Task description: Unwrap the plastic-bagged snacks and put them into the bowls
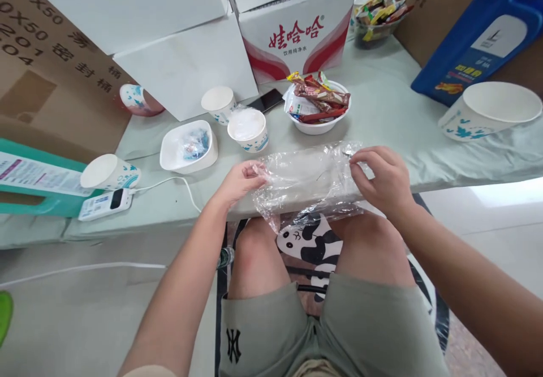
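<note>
Along the tabletop's (394, 125) front edge I see a clear plastic bag (307, 173) spread between two hands, its lower part drooping past the edge; the left hand (242, 182) and the right hand (382, 178) each pinch a side, though the see-through film makes its mouth hard to make out. Farther back, a paper cup (250, 139) and a bowl (319, 129) of wrapped snacks (320, 95) partly hide a dark smartphone (268, 101), while the blue jug (456, 63) by the right end is cut off at its top.

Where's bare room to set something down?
Pale green cloth between the round white bowl and the large white paper tub. Small strip between white cable and left hand. Crowded: around the white rectangular dish and two white paper cups.
</note>
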The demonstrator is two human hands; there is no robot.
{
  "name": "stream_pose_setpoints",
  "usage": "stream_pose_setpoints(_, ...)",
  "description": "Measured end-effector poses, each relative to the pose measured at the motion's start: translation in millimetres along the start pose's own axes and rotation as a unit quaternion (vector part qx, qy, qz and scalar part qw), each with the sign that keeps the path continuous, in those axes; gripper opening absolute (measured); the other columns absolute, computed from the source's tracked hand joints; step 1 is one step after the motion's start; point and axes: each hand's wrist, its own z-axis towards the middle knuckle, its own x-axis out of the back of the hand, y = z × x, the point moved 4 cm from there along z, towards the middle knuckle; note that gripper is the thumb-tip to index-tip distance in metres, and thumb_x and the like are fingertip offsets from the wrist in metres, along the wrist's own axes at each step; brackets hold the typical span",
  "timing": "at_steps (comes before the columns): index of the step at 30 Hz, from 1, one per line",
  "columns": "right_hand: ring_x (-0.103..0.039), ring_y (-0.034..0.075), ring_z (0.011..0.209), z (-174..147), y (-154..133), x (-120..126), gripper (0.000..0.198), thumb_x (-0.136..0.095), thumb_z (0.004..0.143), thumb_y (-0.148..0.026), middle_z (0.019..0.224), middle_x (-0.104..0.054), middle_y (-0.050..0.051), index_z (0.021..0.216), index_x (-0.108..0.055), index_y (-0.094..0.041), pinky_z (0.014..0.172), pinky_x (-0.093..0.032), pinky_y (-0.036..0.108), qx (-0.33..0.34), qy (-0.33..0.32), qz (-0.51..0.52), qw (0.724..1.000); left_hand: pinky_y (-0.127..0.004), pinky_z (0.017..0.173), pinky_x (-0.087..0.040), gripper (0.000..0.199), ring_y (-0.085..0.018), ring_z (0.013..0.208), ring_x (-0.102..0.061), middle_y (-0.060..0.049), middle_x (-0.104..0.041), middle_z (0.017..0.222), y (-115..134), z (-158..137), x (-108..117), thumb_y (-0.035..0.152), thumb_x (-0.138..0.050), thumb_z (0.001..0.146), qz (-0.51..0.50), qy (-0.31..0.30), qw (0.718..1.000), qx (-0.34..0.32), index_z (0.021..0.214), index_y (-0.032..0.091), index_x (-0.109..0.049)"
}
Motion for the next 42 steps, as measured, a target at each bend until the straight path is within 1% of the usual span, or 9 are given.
stream_pose_setpoints(7, -0.048, 0.035, 0.135, 6.0, -3.6, -27.3, 0.039, -0.065, 0.086, -0.020, 0.144, -0.058, 0.009, 0.124, -0.065, -0.031, 0.106, -0.037, 0.055, 0.076, -0.087, -0.131, 0.985, -0.024, 0.055, -0.050, 0.025, -0.012, 0.058, -0.059, -0.002, -0.069, 0.070, -7.0, 7.7, -4.8, 0.031, -0.085, 0.061, 0.055, 0.021, 0.997, -0.052, 0.075, 0.017, -0.070)
stream_pose_setpoints(11, -0.055, 0.029, 0.131, 26.1, 1.9, -31.4, 0.022, -0.056, 0.093, -0.018, 0.131, -0.069, 0.005, 0.103, -0.073, -0.029, 0.107, -0.034, 0.052, 0.108, -0.082, -0.143, 0.980, -0.022, 0.050, -0.044, 0.020, -0.008, 0.051, -0.053, 0.000, -0.066, 0.064, -4.0, 11.5, -4.1, 0.029, -0.081, 0.064, 0.062, 0.049, 0.995, -0.067, 0.075, 0.016, -0.071)
stream_pose_setpoints(21, -0.054, 0.026, 0.134, -23.1, -18.5, -3.9, 0.035, -0.052, 0.098, -0.020, 0.141, -0.065, 0.005, 0.129, -0.065, -0.030, 0.106, -0.033, 0.045, 0.194, -0.052, -0.180, 0.963, -0.027, 0.063, -0.051, 0.018, -0.013, 0.064, -0.063, -0.003, -0.071, 0.076, -16.4, 26.9, 0.0, 0.022, -0.078, 0.062, -0.012, 0.128, 0.989, -0.079, 0.077, 0.016, -0.072)
stream_pose_setpoints(24, -0.052, 0.028, 0.136, -36.0, -11.0, -12.7, 0.034, -0.049, 0.099, -0.021, 0.139, -0.066, 0.006, 0.127, -0.066, -0.028, 0.107, -0.032, 0.048, 0.184, -0.116, -0.182, 0.959, -0.026, 0.067, -0.051, 0.021, -0.014, 0.069, -0.063, -0.003, -0.071, 0.076, -18.8, 31.3, 3.6, 0.017, -0.080, 0.056, -0.013, 0.133, 0.988, -0.075, 0.076, 0.016, -0.074)
stream_pose_setpoints(29, -0.048, 0.037, 0.133, -42.9, -2.5, -14.2, 0.040, -0.046, 0.099, -0.045, 0.140, -0.063, 0.010, 0.127, -0.067, -0.026, 0.104, -0.031, 0.057, 0.149, -0.236, -0.145, 0.949, -0.028, 0.079, -0.054, 0.011, -0.016, 0.084, -0.067, -0.008, -0.075, 0.102, -19.5, 22.5, 20.4, 0.016, -0.076, 0.056, -0.047, 0.128, 0.990, -0.041, 0.066, 0.015, -0.074)
stream_pose_setpoints(32, -0.057, 0.034, 0.113, -29.7, -8.5, -2.4, 0.037, -0.047, 0.098, -0.047, 0.119, -0.069, 0.011, 0.111, -0.075, -0.026, 0.094, -0.037, 0.051, 0.105, -0.204, -0.131, 0.965, -0.029, 0.080, -0.056, 0.014, -0.019, 0.091, -0.068, -0.012, -0.073, 0.106, -17.2, 11.5, 21.0, 0.022, -0.069, 0.063, -0.087, 0.079, 0.993, -0.005, 0.072, 0.013, -0.075)
stream_pose_setpoints(36, -0.058, 0.031, 0.104, 10.8, -26.0, -6.8, 0.027, -0.051, 0.096, -0.033, 0.109, -0.069, 0.012, 0.104, -0.075, -0.023, 0.090, -0.039, 0.046, 0.071, -0.143, -0.100, 0.982, -0.029, 0.069, -0.058, 0.044, -0.016, 0.083, -0.069, -0.008, -0.066, 0.122, -6.9, 1.0, 10.9, 0.027, -0.078, 0.065, -0.034, 0.087, 0.996, 0.001, 0.108, 0.021, -0.069)
stream_pose_setpoints(39, -0.053, 0.033, 0.123, 44.2, -36.0, -39.5, 0.049, -0.066, 0.084, -0.028, 0.135, -0.062, 0.013, 0.132, -0.062, -0.021, 0.098, -0.040, 0.044, 0.090, -0.251, -0.036, 0.963, -0.026, 0.069, -0.057, 0.063, -0.011, 0.077, -0.067, -0.005, -0.064, 0.123, 9.6, -6.5, -0.4, 0.018, -0.085, 0.059, 0.026, 0.056, 0.996, -0.064, 0.116, 0.026, -0.061)
stream_pose_setpoints(42, -0.060, 0.032, 0.113, 60.7, -33.6, -69.3, 0.072, -0.077, 0.073, -0.034, 0.122, -0.069, 0.011, 0.141, -0.054, -0.021, 0.087, -0.043, 0.039, 0.047, -0.428, -0.016, 0.903, -0.027, 0.071, -0.058, 0.063, -0.012, 0.074, -0.068, -0.004, -0.067, 0.115, 27.6, -18.3, -0.1, 0.018, -0.085, 0.059, 0.023, 0.021, 0.994, -0.106, 0.116, 0.027, -0.059)
